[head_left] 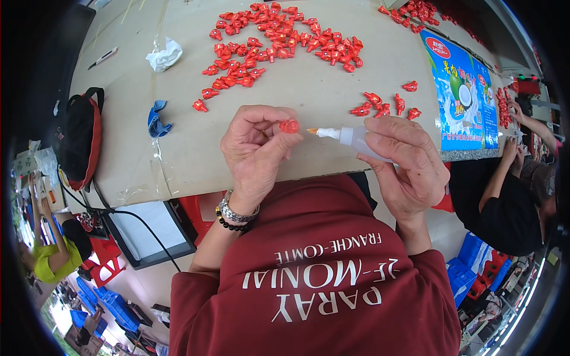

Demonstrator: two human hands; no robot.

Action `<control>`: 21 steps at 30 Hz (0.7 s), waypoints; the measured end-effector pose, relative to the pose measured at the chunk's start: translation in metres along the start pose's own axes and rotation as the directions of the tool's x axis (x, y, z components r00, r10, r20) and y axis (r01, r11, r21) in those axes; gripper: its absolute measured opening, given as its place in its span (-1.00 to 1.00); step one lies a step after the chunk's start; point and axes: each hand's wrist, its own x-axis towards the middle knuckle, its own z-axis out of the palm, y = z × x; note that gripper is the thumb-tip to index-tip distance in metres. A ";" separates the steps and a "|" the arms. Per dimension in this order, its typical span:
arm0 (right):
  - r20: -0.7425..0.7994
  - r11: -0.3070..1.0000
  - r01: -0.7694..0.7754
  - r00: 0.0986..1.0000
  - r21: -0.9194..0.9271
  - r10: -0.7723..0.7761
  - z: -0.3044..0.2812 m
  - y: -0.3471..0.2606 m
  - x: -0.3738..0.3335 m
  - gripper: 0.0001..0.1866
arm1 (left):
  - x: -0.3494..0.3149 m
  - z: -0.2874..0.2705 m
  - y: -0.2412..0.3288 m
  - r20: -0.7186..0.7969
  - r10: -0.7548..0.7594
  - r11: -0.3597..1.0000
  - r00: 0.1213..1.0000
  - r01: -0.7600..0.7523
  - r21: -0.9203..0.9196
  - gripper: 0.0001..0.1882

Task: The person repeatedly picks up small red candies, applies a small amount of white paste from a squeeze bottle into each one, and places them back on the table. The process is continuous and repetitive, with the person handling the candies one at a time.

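Observation:
Between the thumb and fingers of my left hand (255, 145) is a small red plastic part (289, 126), pinched at its edge. My right hand (409, 160) grips a translucent squeeze bottle (359, 141) with a white neck and a thin orange tip. That tip points left at the red part, very close to it; I cannot tell whether they touch. Beyond my hands, a large loose pile of similar red parts (285, 44) lies on the table (178, 107). A smaller group of red parts (383, 107) lies just past my right hand.
Crumpled white tissue (165, 54), a blue cloth scrap (158, 120) and a cutter knife (103, 58) lie at the left. A black-and-red bag (83, 139) sits at the left edge. Right stands a blue printed sheet (463, 89), with other people working beyond.

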 end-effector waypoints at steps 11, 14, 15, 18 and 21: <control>0.114 1.000 0.020 0.993 -0.009 -0.019 -0.005 -0.001 0.000 -0.70 | 0.000 -0.001 0.000 0.015 0.058 0.996 0.998 -0.059 0.072 -0.76; 0.113 1.000 0.018 0.993 -0.007 -0.017 -0.005 -0.001 0.000 -0.70 | -0.001 -0.001 0.000 0.016 0.056 0.996 0.998 -0.057 0.069 -0.76; 0.114 1.000 0.014 0.993 -0.009 -0.013 -0.005 -0.001 0.000 -0.70 | 0.000 -0.001 0.000 0.012 0.054 0.996 0.998 -0.054 0.069 -0.76; 0.084 1.000 0.008 0.996 -0.012 -0.007 -0.004 -0.001 0.000 -0.70 | 0.000 -0.001 -0.001 0.011 0.054 0.997 0.998 -0.054 0.062 -0.76; 0.019 1.000 0.008 1.000 -0.013 -0.008 -0.001 -0.002 0.002 -0.68 | 0.000 -0.002 -0.001 0.009 0.063 0.996 0.998 -0.064 0.065 -0.76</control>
